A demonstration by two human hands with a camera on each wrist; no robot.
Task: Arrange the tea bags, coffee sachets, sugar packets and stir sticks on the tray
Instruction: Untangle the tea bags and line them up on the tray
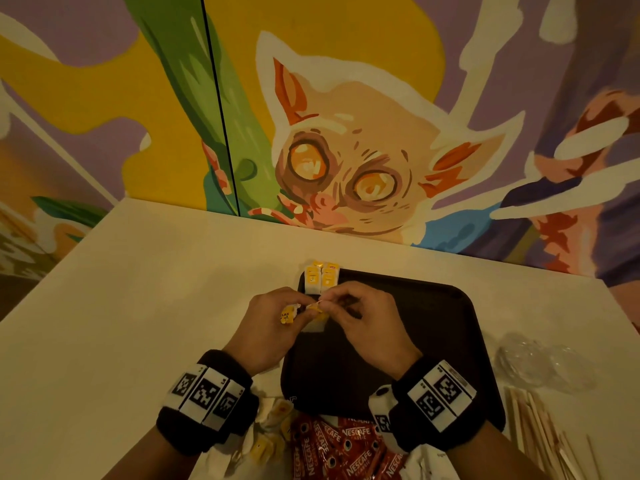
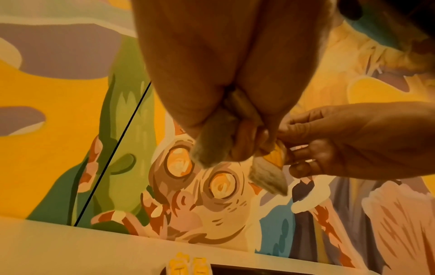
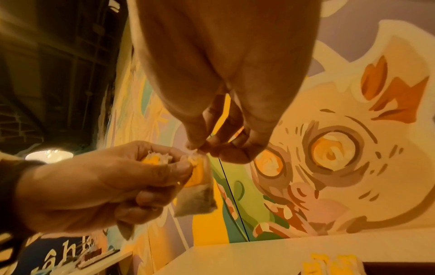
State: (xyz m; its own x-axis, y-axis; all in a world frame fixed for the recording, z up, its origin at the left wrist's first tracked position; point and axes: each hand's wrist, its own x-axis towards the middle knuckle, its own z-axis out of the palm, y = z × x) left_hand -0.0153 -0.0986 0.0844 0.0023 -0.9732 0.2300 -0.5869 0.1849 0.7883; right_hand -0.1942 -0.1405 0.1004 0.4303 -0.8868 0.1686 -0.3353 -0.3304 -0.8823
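Coffee sachets (image 1: 341, 445), stir sticks (image 1: 540, 431) — near tray (image 1: 460, 327).

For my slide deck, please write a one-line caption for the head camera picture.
Both hands, left hand and right hand, hold a tea bag above a dark tray.

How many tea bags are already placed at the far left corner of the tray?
2 show clearly: the left tea bag and the right tea bag, side by side at the far left corner of the tray. Yellow edges behind them suggest more may be hidden.

One tray (image 1: 433, 341), two hands, two tea bags (image 1: 321, 279) standing on tray
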